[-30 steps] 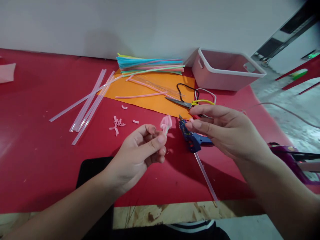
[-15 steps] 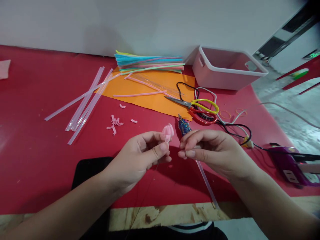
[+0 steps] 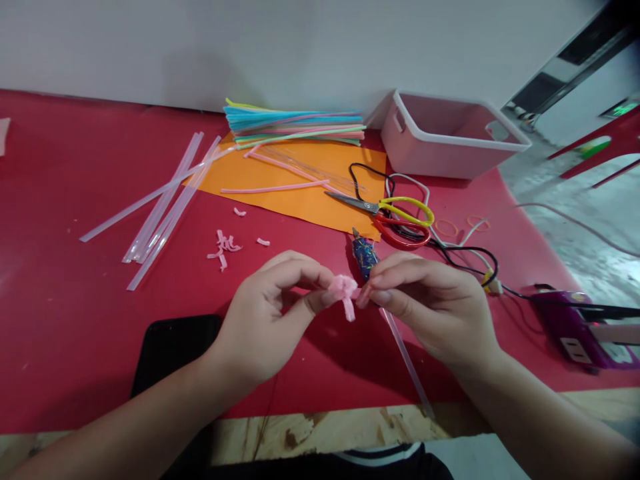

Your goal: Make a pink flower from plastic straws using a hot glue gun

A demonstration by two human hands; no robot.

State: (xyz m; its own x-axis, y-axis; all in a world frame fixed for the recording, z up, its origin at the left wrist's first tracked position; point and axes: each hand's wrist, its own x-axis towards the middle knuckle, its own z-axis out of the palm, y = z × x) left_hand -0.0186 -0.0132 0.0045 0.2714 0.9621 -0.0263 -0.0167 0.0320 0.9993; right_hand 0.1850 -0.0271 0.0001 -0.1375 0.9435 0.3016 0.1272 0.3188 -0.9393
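Observation:
My left hand [image 3: 283, 313] pinches a small bent piece of pink pipe cleaner [image 3: 344, 287] between thumb and fingertips. One short end of it hangs down. My right hand [image 3: 427, 303] is closed in a pinch at the right side of the same piece, its fingertips partly hiding what they grip. Just behind the right fingers lies a dark blue glue gun [image 3: 364, 253], and a clear glue stick [image 3: 407, 363] sticks out below that hand. Short pink pipe-cleaner clippings [image 3: 223, 250] are scattered left of my hands.
Scissors [image 3: 395, 212] with yellow and red handles rest partly on an orange sheet [image 3: 300, 193]. Behind lie a bundle of pipe cleaners [image 3: 295, 122] and a pink bin [image 3: 450, 143]. Clear glue sticks [image 3: 165, 213], a black phone [image 3: 175, 347], cables and a purple power strip [image 3: 575, 330] surround the hands.
The pink piece has turned from upright to having an end hanging down. My right hand has come over to it, closing the gap between both hands. The view has shifted slightly.

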